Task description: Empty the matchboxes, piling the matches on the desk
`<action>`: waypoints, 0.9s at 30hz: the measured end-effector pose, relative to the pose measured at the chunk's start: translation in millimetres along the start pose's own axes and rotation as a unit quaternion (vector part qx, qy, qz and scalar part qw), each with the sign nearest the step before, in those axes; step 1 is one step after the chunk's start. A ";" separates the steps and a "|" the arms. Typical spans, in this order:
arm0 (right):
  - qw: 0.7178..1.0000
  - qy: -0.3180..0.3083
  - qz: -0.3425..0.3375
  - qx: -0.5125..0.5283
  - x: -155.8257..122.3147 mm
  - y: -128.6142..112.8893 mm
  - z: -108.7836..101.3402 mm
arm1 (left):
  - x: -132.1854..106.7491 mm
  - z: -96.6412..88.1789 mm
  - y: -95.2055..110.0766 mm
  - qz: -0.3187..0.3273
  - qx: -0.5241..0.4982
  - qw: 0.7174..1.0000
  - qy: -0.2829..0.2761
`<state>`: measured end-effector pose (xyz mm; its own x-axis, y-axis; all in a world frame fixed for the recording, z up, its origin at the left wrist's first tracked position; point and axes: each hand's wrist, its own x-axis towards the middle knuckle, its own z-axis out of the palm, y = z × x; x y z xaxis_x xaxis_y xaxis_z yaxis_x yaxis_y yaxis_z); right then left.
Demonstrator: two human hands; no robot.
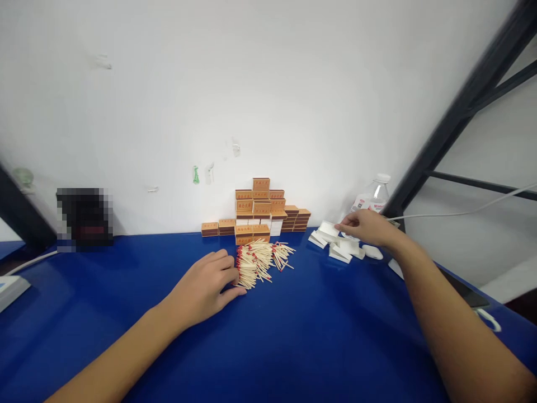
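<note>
A loose pile of red-tipped matches lies on the blue table. My left hand rests on the table at the pile's left edge, fingers curled and touching the nearest matches. My right hand reaches over a heap of white matchbox trays at the right, fingers pinched at one tray. Behind the matches, orange matchboxes are stacked against the white wall.
A plastic water bottle stands behind my right hand beside a dark metal frame. A white cable runs off right. A dark device sits at the back left, a white object at the left edge.
</note>
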<state>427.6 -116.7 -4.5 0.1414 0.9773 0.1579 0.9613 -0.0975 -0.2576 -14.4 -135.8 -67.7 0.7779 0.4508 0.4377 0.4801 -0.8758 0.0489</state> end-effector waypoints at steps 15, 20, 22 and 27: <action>0.982 0.114 -0.100 -0.110 -12.3 -64.7 25.8 | -14.9 -15.8 -88.7 -0.293 0.031 0.941 0.164; 0.980 0.101 -0.129 -0.109 -17.6 -77.8 30.2 | 2.9 -3.4 -101.9 -0.257 0.022 0.962 0.087; 0.980 0.100 -0.136 -0.106 -18.4 -79.0 30.5 | 16.7 2.8 -101.7 -0.227 0.026 0.971 0.070; 0.980 0.100 -0.139 -0.103 -18.0 -78.7 31.5 | 45.0 11.0 -101.2 -0.188 0.099 0.976 0.039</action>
<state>341.9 -120.7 -17.1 -0.1093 0.9168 0.3841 0.9936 0.1117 0.0160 -23.6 -25.0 -62.9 0.5011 0.7129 0.4906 0.8014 -0.5963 0.0479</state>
